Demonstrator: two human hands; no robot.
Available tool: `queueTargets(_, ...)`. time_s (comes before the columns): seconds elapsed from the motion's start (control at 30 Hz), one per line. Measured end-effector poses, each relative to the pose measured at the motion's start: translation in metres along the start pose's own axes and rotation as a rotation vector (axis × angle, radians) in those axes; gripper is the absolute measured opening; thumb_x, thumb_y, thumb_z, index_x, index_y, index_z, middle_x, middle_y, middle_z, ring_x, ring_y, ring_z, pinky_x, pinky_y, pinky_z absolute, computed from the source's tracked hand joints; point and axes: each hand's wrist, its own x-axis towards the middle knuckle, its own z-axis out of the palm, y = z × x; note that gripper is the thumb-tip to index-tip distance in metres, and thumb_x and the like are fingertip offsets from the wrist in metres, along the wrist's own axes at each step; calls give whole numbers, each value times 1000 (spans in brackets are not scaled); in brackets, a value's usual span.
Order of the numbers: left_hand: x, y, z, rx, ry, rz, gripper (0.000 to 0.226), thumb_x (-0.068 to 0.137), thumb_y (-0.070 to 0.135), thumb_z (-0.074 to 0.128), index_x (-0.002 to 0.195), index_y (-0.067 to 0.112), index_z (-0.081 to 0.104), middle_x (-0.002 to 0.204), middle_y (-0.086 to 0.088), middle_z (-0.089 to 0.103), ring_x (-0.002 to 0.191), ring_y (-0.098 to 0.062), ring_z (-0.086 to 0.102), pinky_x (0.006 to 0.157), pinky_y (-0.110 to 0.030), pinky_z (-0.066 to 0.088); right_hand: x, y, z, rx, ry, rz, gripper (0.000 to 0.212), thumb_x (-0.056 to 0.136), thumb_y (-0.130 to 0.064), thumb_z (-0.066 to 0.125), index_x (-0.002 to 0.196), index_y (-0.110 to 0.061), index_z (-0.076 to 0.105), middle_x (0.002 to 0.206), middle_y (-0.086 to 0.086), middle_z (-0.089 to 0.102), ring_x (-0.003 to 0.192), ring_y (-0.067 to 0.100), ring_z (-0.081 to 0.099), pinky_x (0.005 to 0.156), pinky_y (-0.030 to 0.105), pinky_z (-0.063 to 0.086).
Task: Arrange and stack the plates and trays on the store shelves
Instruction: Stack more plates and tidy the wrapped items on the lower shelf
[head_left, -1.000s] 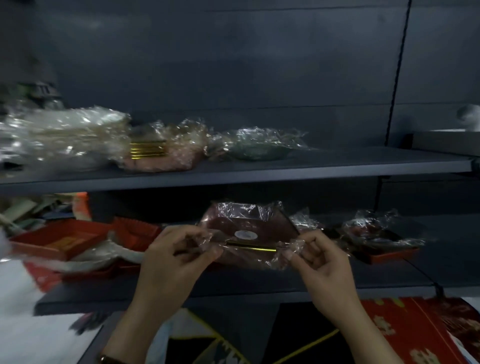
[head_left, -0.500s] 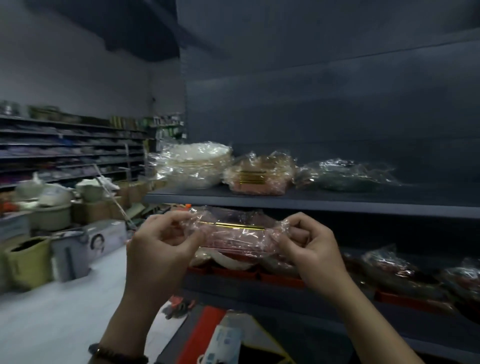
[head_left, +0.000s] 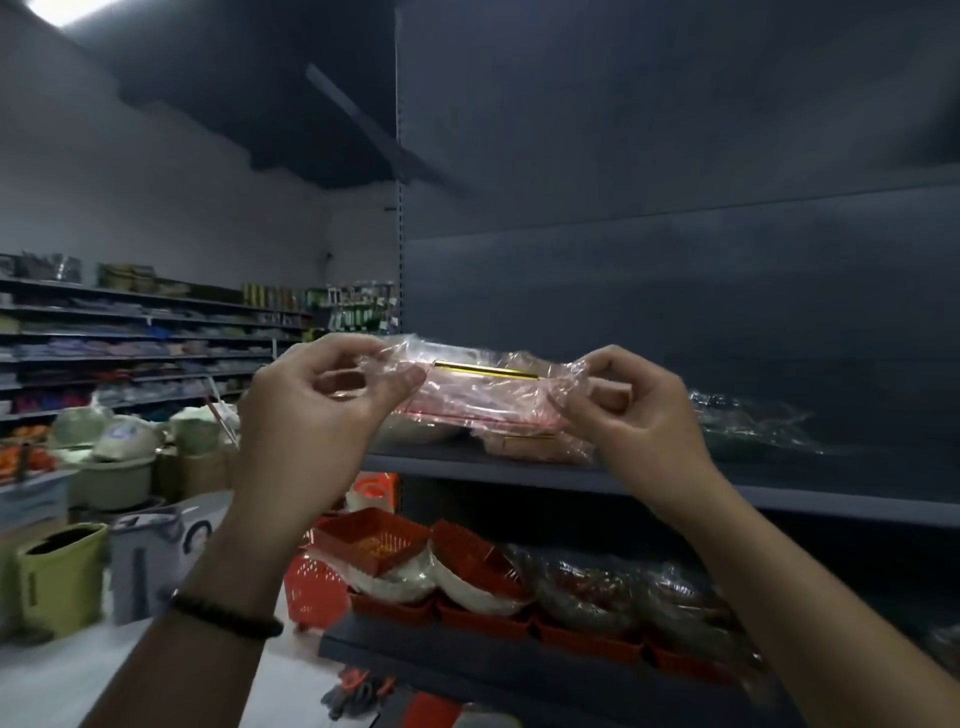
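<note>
A plastic-wrapped pink tray pack with a gold rim (head_left: 485, 397) is held level in front of the upper grey shelf (head_left: 675, 483). My left hand (head_left: 317, 415) pinches the wrap at its left end and my right hand (head_left: 634, 410) pinches the right end. Right behind and below it, another wrapped pink pack (head_left: 535, 447) and a wrapped pale plate stack (head_left: 410, 431) lie on that shelf. A wrapped dark green plate pack (head_left: 753, 421) lies further right on the same shelf.
The lower shelf (head_left: 467, 654) carries red trays (head_left: 371, 540), white bowls and wrapped dark red packs (head_left: 597, 587). A red basket (head_left: 314, 582) and green bins (head_left: 57, 577) stand on the floor to the left. Far store shelving lines the left wall.
Both hands lifted the wrapped tray pack from the lower shelf level up to the upper shelf. My view swung left and upward.
</note>
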Motion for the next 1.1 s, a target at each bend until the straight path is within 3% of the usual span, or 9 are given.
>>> queueTargets(0.23, 71, -45, 74, -161, -85, -57, 38, 74, 51, 92, 103, 28, 80, 100, 12, 81, 96, -10, 79, 91, -41, 64, 59, 16, -28, -213, 76, 29, 13, 90, -23, 84, 85, -23, 72, 84, 8, 81, 83, 31, 80, 81, 61, 63)
queueTargets(0.43, 97, -114, 146, -269, -182, -219, 29, 78, 36, 94, 99, 20, 82, 90, 11, 79, 93, -13, 79, 80, -25, 62, 98, 82, -38, -420, 98, 114, 14, 88, -37, 83, 88, -27, 73, 77, -1, 80, 79, 25, 80, 86, 52, 63)
queueTargets(0.57, 106, -151, 187, -267, -240, -226, 17, 88, 22, 87, 100, 15, 77, 93, 6, 78, 73, -2, 71, 65, -17, 54, 116, 124, -41, -610, 152, 123, 10, 87, -21, 77, 82, -24, 69, 66, -7, 72, 64, 9, 67, 74, 29, 57)
queueTargets(0.63, 112, -172, 203, -197, -277, -193, 14, 91, 28, 84, 100, 22, 75, 100, 3, 79, 80, -10, 70, 70, -29, 55, 121, 140, -41, -667, 149, 108, 11, 87, -17, 75, 82, -22, 67, 61, -11, 67, 56, -3, 59, 64, 13, 47)
queueTargets(0.7, 114, -188, 215, -128, -319, -166, 11, 92, 34, 82, 100, 30, 75, 101, 6, 79, 92, -14, 74, 84, -40, 59, 125, 155, -43, -701, 136, 114, 10, 87, -15, 74, 82, -21, 66, 63, -12, 67, 56, -9, 57, 58, 4, 40)
queueTargets(0.83, 107, -211, 226, 14, -334, -123, 9, 92, 44, 78, 99, 46, 73, 108, 19, 75, 103, -12, 71, 94, -41, 59, 125, 180, -46, -710, 67, 183, 15, 84, -20, 78, 80, -22, 64, 68, -9, 69, 58, -3, 58, 65, 24, 45)
queueTargets(0.9, 104, -219, 227, 50, -322, -97, 14, 92, 50, 75, 105, 46, 74, 104, 17, 76, 101, -10, 71, 95, -40, 58, 125, 189, -45, -739, 57, 193, 20, 82, -28, 82, 77, -23, 62, 74, -7, 71, 69, 9, 63, 69, 29, 50)
queueTargets(1.03, 94, -227, 225, 96, -335, -29, 18, 98, 53, 65, 106, 37, 71, 89, 9, 75, 80, -12, 68, 72, -36, 54, 123, 187, -42, -867, -13, 200, 21, 85, -35, 75, 78, -25, 58, 81, -6, 69, 79, 18, 63, 67, 29, 46)
queueTargets(1.1, 88, -231, 225, 91, -317, 35, 22, 101, 56, 59, 108, 36, 68, 89, 10, 73, 76, -12, 65, 67, -34, 47, 119, 186, -40, -874, -115, 252, 22, 91, -40, 70, 85, -23, 57, 85, -2, 68, 81, 21, 62, 71, 34, 51)
